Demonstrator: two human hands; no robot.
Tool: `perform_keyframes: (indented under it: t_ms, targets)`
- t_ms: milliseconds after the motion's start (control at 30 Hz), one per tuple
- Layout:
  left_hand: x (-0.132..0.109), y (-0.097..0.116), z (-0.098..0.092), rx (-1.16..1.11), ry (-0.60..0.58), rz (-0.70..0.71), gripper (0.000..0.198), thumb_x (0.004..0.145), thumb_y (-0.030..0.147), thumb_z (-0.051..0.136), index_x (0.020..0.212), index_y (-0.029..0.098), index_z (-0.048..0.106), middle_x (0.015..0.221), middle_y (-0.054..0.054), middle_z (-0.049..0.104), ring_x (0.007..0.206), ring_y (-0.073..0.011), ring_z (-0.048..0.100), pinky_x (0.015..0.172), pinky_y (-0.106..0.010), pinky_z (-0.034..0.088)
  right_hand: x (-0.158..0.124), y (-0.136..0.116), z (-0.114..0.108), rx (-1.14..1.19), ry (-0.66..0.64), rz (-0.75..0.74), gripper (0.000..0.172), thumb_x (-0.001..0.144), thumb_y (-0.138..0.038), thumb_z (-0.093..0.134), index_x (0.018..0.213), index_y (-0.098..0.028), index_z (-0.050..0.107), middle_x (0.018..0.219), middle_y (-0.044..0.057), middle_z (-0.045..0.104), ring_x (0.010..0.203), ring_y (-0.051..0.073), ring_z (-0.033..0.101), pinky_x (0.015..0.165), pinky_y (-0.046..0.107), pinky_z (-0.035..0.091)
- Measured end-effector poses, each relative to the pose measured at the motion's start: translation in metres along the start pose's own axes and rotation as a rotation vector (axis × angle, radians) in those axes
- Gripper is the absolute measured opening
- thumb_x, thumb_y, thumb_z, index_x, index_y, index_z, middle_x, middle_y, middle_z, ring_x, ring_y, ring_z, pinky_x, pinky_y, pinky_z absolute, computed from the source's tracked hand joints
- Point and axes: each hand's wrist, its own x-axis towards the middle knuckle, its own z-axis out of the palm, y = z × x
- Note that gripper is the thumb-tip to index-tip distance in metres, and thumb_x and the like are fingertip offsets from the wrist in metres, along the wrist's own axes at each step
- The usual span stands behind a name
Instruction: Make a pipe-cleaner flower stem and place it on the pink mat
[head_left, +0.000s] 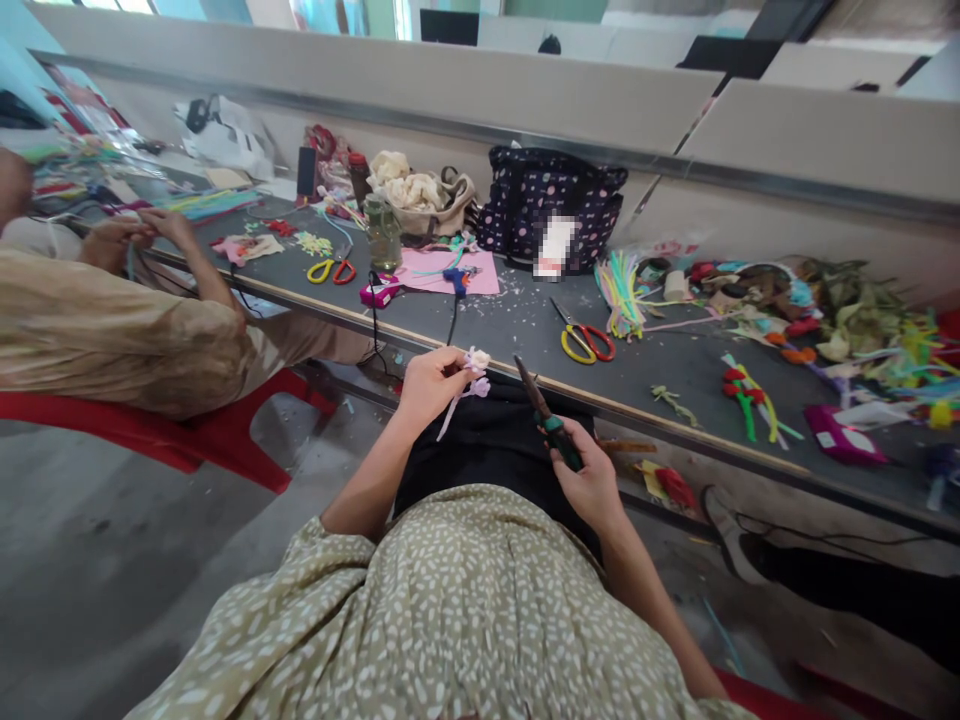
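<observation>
Between the thumb and fingers of my left hand [435, 388] is a small white and lilac pipe-cleaner flower [478, 360], with a pale lilac stem [448, 418] hanging below it. My right hand [587, 472] is closed round the green handles of long-nose pliers [534, 388]. The pliers' dark jaws point up and to the left, apart from the flower. Both hands are over my lap, at the near edge of the dark table [510, 325]. Red and yellow handled scissors [583, 341] lie on the table beyond the pliers.
A blue glue gun [456, 281] rests by a pink sheet [484, 270]. Behind stand a green bottle [384, 235] and a dark patterned bag [551, 205]. Pipe cleaners [621, 295] lie to the right, near a magenta box [844, 435]. Another person [127, 320] sits at the left.
</observation>
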Motion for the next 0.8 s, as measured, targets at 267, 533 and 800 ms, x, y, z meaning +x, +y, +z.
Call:
perform_keyframes:
  t_ms: [267,533,800]
  targets:
    - [-0.005,0.019,-0.006,0.459,0.123,0.122,0.018,0.088,0.035,0.067,0.076,0.022,0.068,0.081,-0.002,0.072,0.076,-0.0169,0.063,0.070,-0.028,0.043,0.003,-0.018,-0.002,-0.402,-0.005,-0.312,0.052,0.077,-0.003,0.050,0.125,-0.023,0.056,0.129,0.016,0.061,0.120,0.031,0.058,0.099,0.051,0.051]
    - [-0.009,0.025,-0.007,0.559,0.096,0.167,0.018,0.089,0.030,0.068,0.073,0.022,0.065,0.081,-0.002,0.071,0.082,-0.0190,0.063,0.071,-0.030,0.043,0.007,-0.020,0.003,-0.639,0.033,-0.394,0.044,0.082,0.000,0.047,0.120,-0.019,0.058,0.127,0.018,0.063,0.114,0.031,0.060,0.092,0.048,0.052]
    - [-0.010,0.029,-0.006,0.570,0.084,0.184,0.016,0.088,0.026,0.067,0.073,0.022,0.063,0.080,-0.003,0.069,0.082,-0.0192,0.063,0.071,-0.031,0.042,0.007,-0.019,0.004,-0.665,0.047,-0.395,0.042,0.085,0.000,0.046,0.120,-0.020,0.060,0.128,0.017,0.064,0.115,0.030,0.060,0.091,0.047,0.052]
